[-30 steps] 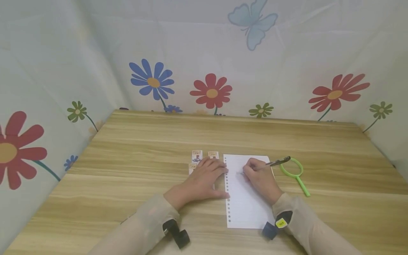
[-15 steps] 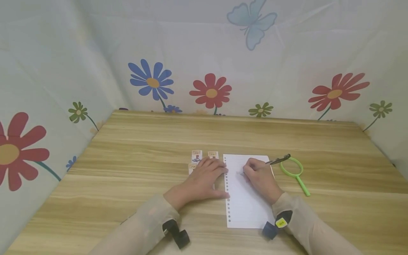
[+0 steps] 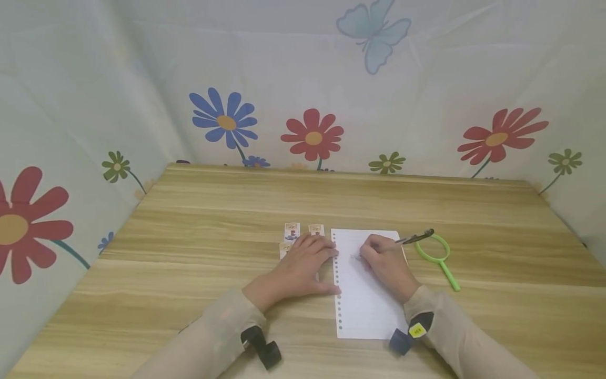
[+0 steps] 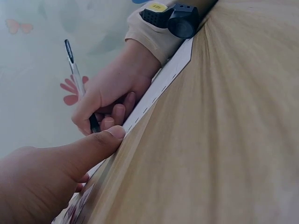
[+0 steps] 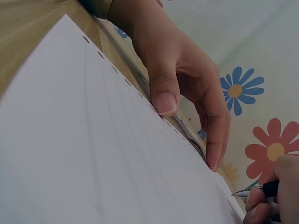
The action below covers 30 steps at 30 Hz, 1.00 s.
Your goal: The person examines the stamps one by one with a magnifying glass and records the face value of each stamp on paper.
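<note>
In the head view, a right hand (image 3: 388, 268) pinches a slim pen (image 3: 414, 238) over the upper part of a punched paper sheet (image 3: 362, 313) on a wood-grain table (image 3: 213, 210); faint marks suggest writing has barely begun, with most of the page apparently left. The left hand (image 3: 305, 266) lies with fingers loosely spread over small printed cards (image 3: 292, 231), near a smooth green magnifying glass (image 3: 443, 261). The left wrist view shows its thumb at the perforated edge; the right wrist view, faint ruled lines and a tapered pen tip.
</note>
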Each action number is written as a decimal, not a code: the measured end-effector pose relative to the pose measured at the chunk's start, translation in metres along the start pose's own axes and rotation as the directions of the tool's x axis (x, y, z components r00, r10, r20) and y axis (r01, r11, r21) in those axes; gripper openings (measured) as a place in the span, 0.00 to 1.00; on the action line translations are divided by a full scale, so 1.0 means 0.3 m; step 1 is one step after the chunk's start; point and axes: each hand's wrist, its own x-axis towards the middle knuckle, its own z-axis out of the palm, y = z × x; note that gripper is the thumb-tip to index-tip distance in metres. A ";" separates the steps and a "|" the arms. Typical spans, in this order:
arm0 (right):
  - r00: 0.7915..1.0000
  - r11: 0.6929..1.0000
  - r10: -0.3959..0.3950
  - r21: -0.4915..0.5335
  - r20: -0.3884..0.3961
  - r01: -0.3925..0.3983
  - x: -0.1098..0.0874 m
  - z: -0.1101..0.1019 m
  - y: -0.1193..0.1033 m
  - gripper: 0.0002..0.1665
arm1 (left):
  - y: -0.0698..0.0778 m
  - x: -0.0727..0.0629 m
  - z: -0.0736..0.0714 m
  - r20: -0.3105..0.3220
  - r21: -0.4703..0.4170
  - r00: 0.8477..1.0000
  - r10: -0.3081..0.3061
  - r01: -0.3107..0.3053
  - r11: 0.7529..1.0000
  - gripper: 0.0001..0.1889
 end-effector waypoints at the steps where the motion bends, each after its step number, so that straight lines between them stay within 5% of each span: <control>1: 1.000 1.000 0.006 0.017 -0.002 -0.006 0.001 -0.001 -0.001 0.10 | -0.001 0.000 0.000 -0.001 -0.002 1.000 -0.001 0.001 1.000 0.41; 11: 0.997 0.993 0.056 0.101 0.047 -0.060 0.000 -0.017 -0.025 0.10 | -0.005 -0.002 0.000 0.003 -0.005 1.000 0.001 -0.001 1.000 0.41; 30: 0.982 0.992 -0.084 0.112 0.171 0.065 -0.025 -0.087 -0.089 0.08 | 0.003 -0.001 0.009 -0.011 -0.014 1.000 0.001 -0.001 1.000 0.41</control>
